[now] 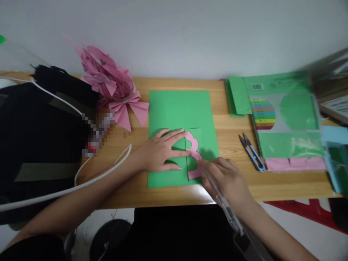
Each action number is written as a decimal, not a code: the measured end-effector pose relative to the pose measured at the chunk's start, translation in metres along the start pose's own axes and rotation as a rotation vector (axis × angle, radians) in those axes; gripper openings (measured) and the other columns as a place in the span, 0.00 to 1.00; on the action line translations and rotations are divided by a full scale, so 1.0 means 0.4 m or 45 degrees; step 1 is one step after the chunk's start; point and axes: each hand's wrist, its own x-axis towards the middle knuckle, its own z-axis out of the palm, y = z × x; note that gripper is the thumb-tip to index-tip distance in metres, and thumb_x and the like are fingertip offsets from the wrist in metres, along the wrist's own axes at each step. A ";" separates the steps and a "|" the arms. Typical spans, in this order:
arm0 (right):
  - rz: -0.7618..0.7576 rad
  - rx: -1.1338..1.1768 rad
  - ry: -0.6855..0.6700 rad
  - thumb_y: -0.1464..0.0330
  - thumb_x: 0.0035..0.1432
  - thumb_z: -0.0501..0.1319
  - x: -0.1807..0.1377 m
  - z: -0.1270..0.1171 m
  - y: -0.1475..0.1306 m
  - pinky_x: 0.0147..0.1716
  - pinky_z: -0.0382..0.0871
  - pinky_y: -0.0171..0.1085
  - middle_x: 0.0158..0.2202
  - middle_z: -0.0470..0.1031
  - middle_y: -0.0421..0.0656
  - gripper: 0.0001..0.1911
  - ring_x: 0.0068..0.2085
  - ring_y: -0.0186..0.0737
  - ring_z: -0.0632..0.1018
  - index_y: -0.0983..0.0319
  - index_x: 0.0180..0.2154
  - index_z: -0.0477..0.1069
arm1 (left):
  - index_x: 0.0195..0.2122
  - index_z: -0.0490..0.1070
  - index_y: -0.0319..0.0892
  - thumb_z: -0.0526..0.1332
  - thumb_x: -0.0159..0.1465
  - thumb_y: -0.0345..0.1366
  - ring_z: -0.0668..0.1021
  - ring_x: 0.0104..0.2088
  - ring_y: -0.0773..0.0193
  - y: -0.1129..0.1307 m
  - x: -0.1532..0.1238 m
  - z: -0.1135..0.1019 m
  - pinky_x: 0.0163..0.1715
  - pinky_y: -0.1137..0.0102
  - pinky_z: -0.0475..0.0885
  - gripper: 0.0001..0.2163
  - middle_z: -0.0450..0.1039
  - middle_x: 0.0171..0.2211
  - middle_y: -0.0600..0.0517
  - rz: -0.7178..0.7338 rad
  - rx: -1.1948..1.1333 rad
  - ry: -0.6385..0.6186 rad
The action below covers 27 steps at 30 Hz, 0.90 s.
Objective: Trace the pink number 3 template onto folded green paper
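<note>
A green paper sheet lies on the wooden table, with a smaller folded green piece on it. A pink scalloped paper shape rests on that folded piece. My left hand lies flat with its fingers spread, pressing the folded green piece beside the pink shape. My right hand is closed on a clear pen, whose tip touches the pink shape's lower edge.
Small blue-handled snips lie right of the sheet. A pack of coloured paper sits at the far right. Pink folded paper flowers and a black bag with a white cable fill the left.
</note>
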 end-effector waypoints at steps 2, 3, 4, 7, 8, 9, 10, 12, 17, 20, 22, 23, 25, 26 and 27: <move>0.060 0.074 -0.017 0.73 0.61 0.55 0.029 -0.013 0.016 0.29 0.66 0.39 0.26 0.78 0.41 0.10 0.28 0.40 0.76 0.62 0.42 0.73 | 0.61 0.65 0.56 0.55 0.67 0.54 0.57 0.68 0.43 0.001 0.000 0.001 0.60 0.46 0.53 0.23 0.52 0.69 0.40 -0.012 0.002 -0.001; 0.137 0.145 -0.016 0.71 0.62 0.55 0.046 -0.019 0.022 0.30 0.68 0.39 0.29 0.80 0.43 0.10 0.30 0.40 0.78 0.62 0.42 0.73 | 0.61 0.65 0.57 0.56 0.67 0.53 0.57 0.68 0.44 0.002 0.000 0.002 0.60 0.46 0.53 0.22 0.52 0.69 0.40 -0.020 -0.001 -0.002; 0.233 0.242 -0.002 0.69 0.63 0.55 0.063 -0.023 0.027 0.30 0.70 0.39 0.32 0.81 0.45 0.09 0.31 0.40 0.79 0.62 0.41 0.74 | 0.61 0.65 0.57 0.56 0.67 0.53 0.57 0.68 0.44 0.003 0.000 0.004 0.60 0.46 0.53 0.22 0.52 0.68 0.40 -0.025 -0.007 0.005; 0.528 0.622 0.088 0.61 0.68 0.52 0.110 -0.020 0.035 0.28 0.70 0.35 0.30 0.79 0.42 0.16 0.30 0.36 0.79 0.61 0.39 0.76 | 0.62 0.65 0.57 0.59 0.66 0.52 0.58 0.68 0.44 0.003 0.000 0.007 0.61 0.46 0.53 0.23 0.53 0.68 0.41 -0.027 -0.043 0.035; 0.581 0.732 0.111 0.59 0.68 0.52 0.123 -0.013 0.035 0.26 0.69 0.34 0.27 0.78 0.41 0.19 0.28 0.35 0.78 0.61 0.37 0.77 | 0.61 0.65 0.57 0.59 0.66 0.51 0.58 0.68 0.44 0.003 0.000 0.008 0.61 0.46 0.53 0.23 0.53 0.68 0.40 -0.022 -0.052 0.051; 0.609 0.824 0.124 0.58 0.68 0.51 0.134 -0.002 0.036 0.25 0.69 0.34 0.24 0.76 0.40 0.20 0.26 0.34 0.76 0.61 0.35 0.77 | 0.61 0.66 0.56 0.59 0.66 0.51 0.58 0.67 0.44 0.003 0.000 0.009 0.61 0.46 0.53 0.23 0.54 0.68 0.40 -0.017 -0.056 0.067; 0.629 0.895 0.138 0.57 0.67 0.52 0.142 0.010 0.037 0.24 0.68 0.33 0.22 0.75 0.39 0.21 0.24 0.33 0.75 0.61 0.32 0.77 | 0.60 0.67 0.55 0.59 0.66 0.51 0.58 0.67 0.45 0.003 0.001 0.010 0.61 0.46 0.53 0.22 0.54 0.68 0.40 -0.011 -0.058 0.082; 0.674 0.988 0.131 0.60 0.65 0.55 0.152 0.037 0.040 0.21 0.67 0.32 0.20 0.74 0.38 0.18 0.21 0.32 0.73 0.61 0.29 0.76 | 0.59 0.68 0.54 0.58 0.67 0.51 0.58 0.68 0.46 0.002 0.000 0.012 0.62 0.46 0.52 0.21 0.55 0.68 0.39 -0.004 -0.061 0.103; 0.733 0.938 0.078 0.71 0.56 0.55 0.156 0.070 0.043 0.18 0.64 0.30 0.18 0.73 0.36 0.10 0.18 0.30 0.72 0.61 0.24 0.71 | 0.59 0.68 0.53 0.58 0.67 0.50 0.56 0.69 0.45 0.002 -0.002 0.021 0.63 0.47 0.50 0.21 0.52 0.68 0.37 0.012 -0.088 0.150; 0.701 0.883 0.061 0.73 0.55 0.54 0.157 0.066 0.042 0.17 0.63 0.30 0.17 0.72 0.36 0.11 0.17 0.30 0.71 0.61 0.22 0.70 | 0.59 0.68 0.52 0.59 0.66 0.51 0.56 0.69 0.46 0.002 -0.003 0.023 0.64 0.48 0.48 0.21 0.51 0.69 0.39 0.008 -0.103 0.151; 0.685 0.858 0.055 0.73 0.55 0.54 0.158 0.063 0.042 0.17 0.63 0.30 0.17 0.72 0.36 0.12 0.17 0.29 0.70 0.61 0.22 0.69 | 0.59 0.68 0.52 0.59 0.66 0.50 0.55 0.69 0.47 0.002 -0.004 0.021 0.65 0.49 0.48 0.21 0.51 0.69 0.41 -0.002 -0.112 0.136; 0.676 0.844 0.053 0.73 0.55 0.54 0.158 0.063 0.042 0.17 0.63 0.30 0.17 0.72 0.36 0.12 0.17 0.29 0.70 0.60 0.22 0.69 | 0.59 0.68 0.52 0.59 0.66 0.50 0.55 0.69 0.47 0.003 -0.004 0.019 0.65 0.49 0.48 0.21 0.51 0.69 0.41 -0.006 -0.115 0.126; 0.665 0.816 0.046 0.73 0.55 0.54 0.159 0.063 0.042 0.17 0.63 0.30 0.17 0.72 0.36 0.12 0.17 0.29 0.70 0.60 0.22 0.69 | 0.58 0.69 0.52 0.59 0.66 0.50 0.54 0.70 0.48 0.003 -0.003 0.016 0.65 0.49 0.48 0.21 0.50 0.69 0.40 -0.006 -0.114 0.114; 0.660 0.804 0.043 0.73 0.55 0.55 0.159 0.063 0.042 0.17 0.62 0.30 0.17 0.72 0.36 0.12 0.17 0.29 0.70 0.59 0.22 0.69 | 0.58 0.69 0.52 0.59 0.67 0.50 0.54 0.70 0.48 0.003 -0.003 0.014 0.64 0.48 0.49 0.20 0.50 0.69 0.39 -0.003 -0.113 0.111; 0.657 0.795 0.039 0.73 0.55 0.55 0.159 0.063 0.042 0.17 0.62 0.30 0.17 0.72 0.36 0.12 0.17 0.29 0.70 0.59 0.22 0.69 | 0.58 0.69 0.52 0.59 0.67 0.50 0.54 0.70 0.48 0.003 -0.002 0.013 0.64 0.48 0.49 0.20 0.50 0.69 0.39 -0.002 -0.111 0.103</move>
